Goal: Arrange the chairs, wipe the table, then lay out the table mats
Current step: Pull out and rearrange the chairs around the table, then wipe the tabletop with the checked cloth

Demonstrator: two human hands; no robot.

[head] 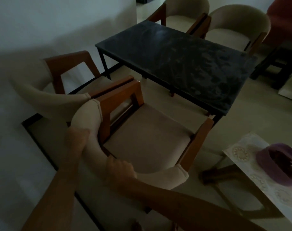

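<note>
A wooden armchair [152,135] with beige padding stands just in front of me, its seat facing the long side of the dark table [183,64]. My left hand [76,139] grips the curved backrest on its left part. My right hand [120,169] grips the same backrest nearer its middle. A second, matching chair [46,87] stands directly to its left, armrests almost touching. Two more chairs [182,15], [233,32] stand on the table's far side. The dusty tabletop is smeared.
A side table [258,174] with a lace-patterned cover stands at the lower right and carries a purple bowl-like object [278,165]. A dark stool [278,67] and a red seat [285,15] are at the far right. A white wall runs along the left.
</note>
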